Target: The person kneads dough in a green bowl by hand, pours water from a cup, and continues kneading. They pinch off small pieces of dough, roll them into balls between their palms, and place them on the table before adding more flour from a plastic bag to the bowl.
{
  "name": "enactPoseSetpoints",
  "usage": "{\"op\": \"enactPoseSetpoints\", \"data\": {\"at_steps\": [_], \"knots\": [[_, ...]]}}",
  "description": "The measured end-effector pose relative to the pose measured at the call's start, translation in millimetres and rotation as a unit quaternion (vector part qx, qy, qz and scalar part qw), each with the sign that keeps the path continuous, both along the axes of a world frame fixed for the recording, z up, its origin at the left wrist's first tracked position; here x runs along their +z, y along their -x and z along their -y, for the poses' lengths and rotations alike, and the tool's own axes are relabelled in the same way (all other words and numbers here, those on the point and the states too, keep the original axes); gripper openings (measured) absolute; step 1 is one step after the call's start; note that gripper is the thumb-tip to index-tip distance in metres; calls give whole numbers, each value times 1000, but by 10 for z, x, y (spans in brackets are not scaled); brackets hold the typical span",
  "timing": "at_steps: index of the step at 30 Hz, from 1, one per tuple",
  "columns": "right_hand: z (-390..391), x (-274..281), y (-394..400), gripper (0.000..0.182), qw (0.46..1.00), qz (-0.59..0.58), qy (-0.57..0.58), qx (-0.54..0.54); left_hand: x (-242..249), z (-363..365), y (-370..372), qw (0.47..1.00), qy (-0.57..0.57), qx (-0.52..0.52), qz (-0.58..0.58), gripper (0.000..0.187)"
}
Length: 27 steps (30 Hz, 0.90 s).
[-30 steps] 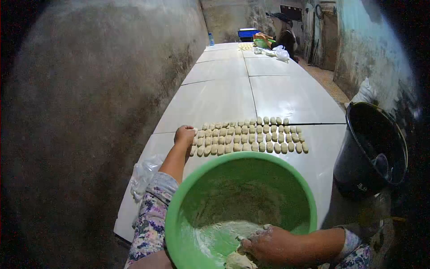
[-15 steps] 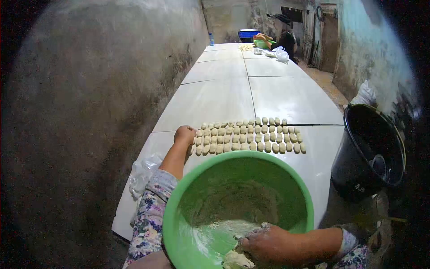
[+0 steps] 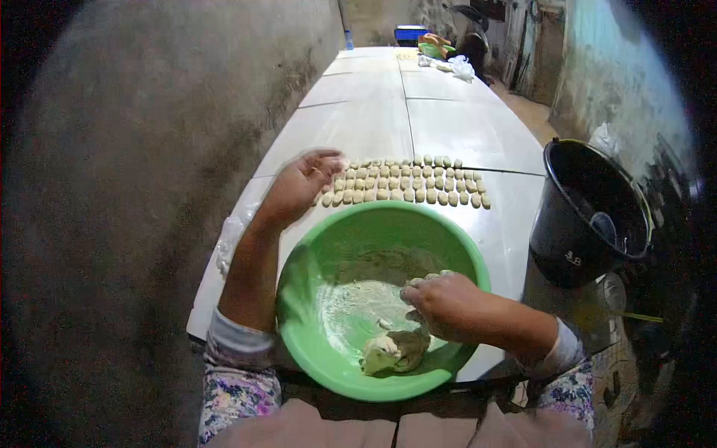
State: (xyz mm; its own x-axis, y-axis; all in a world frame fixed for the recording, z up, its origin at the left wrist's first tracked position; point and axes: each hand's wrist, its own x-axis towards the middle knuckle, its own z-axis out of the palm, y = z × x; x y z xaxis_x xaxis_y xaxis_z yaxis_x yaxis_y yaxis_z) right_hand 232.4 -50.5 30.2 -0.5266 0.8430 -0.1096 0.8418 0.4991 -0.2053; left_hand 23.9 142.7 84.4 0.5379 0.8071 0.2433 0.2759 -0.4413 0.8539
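Observation:
Several rows of small oval dough pieces [image 3: 407, 183] lie on the white tabletop. My left hand [image 3: 305, 179] hovers at the left end of these rows, fingers stretched out and holding nothing that I can see. In front of me stands a large green basin [image 3: 478, 261], with white flour spread over its bottom. A pale lump of dough [image 3: 392, 354] rests in the near part of the basin. Just above and right of that lump is my right hand [image 3: 448, 302], floury, its fingers curled together; what they hold, if anything, is hidden.
A black bucket [image 3: 571, 254] stands at the right beside the table [image 3: 358, 119]. A clear plastic bag [image 3: 230, 235] lies at the table's left edge. At the far end, another person [image 3: 474, 52] is near a green bowl, plastic bags [image 3: 461, 69] and a blue crate [image 3: 411, 34].
My left hand has risen from the left end of the dough rows, and its fingers have opened. My right hand has lifted away from the dough lump. The view has shifted, showing more of the basin.

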Motion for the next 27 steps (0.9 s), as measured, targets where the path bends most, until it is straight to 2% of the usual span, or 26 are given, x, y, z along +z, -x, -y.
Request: {"op": "enactPoseSetpoints", "data": {"at_steps": [3, 5, 6, 8, 9, 11, 12, 13, 15, 16, 17, 19, 21, 22, 23, 24, 26, 27], "knots": [[58, -42, 51, 30, 998, -37, 20, 38, -179, 575, -53, 991, 57, -119, -26, 36], [102, -142, 87, 34, 979, -105, 49, 169, -127, 919, -90, 977, 28, -183, -108, 34], [111, -98, 113, 34, 979, -102, 45, 170, -189, 946, -114, 966, -9, -220, -132, 34], [94, 35, 197, 29, 942, -136, 204, 230, -224, 985, -133, 948, -55, -273, -154, 35], [56, 67, 218, 29, 943, -132, 197, 231, -210, 987, -150, 939, -49, -269, -208, 36], [-39, 60, 233, 24, 946, -62, 190, 256, -205, 1020, -204, 939, -51, -277, -198, 35], [-94, -173, 149, 22, 936, -124, 95, 314, -208, 1040, -242, 937, -42, -274, -214, 34], [-89, -200, 125, 22, 938, -120, 86, 313, -222, 1048, -256, 926, -56, -287, -239, 32], [-134, -203, 64, 24, 955, -142, 91, 243, -242, 1080, -256, 923, -64, -297, -236, 31], [-75, 59, 46, 20, 961, -166, 100, 196, -247, 1088, -248, 922, -67, -300, -236, 31], [-121, 41, 40, 20, 962, -166, 100, 193, -256, 1097, -230, 928, -24, -300, -220, 31], [-203, 15, 66, 18, 983, -99, 57, 146, -240, 1093, -187, 932, 25, -300, -201, 31], [-236, 12, 57, 17, 980, -112, 97, 135, -232, 1086, -130, 944, -11, -287, -164, 36], [-231, -36, 50, 18, 977, -160, 60, 125, -279, 1062, -119, 944, 41, -309, -107, 49], [-227, -75, 55, 19, 971, -210, 24, 115, -284, 1053, -109, 944, 47, -308, -106, 49], [-175, 151, 105, 22, 971, -221, 36, 80, -264, 1048, -103, 937, 53, -336, -78, 58], [-228, 9, 77, 23, 970, -234, 30, 64, -364, 992, -93, 928, 56, -365, -51, 80], [-245, -12, 82, 25, 968, -246, 18, 48, -355, 1002, -84, 929, 58, -363, -50, 80]]}}
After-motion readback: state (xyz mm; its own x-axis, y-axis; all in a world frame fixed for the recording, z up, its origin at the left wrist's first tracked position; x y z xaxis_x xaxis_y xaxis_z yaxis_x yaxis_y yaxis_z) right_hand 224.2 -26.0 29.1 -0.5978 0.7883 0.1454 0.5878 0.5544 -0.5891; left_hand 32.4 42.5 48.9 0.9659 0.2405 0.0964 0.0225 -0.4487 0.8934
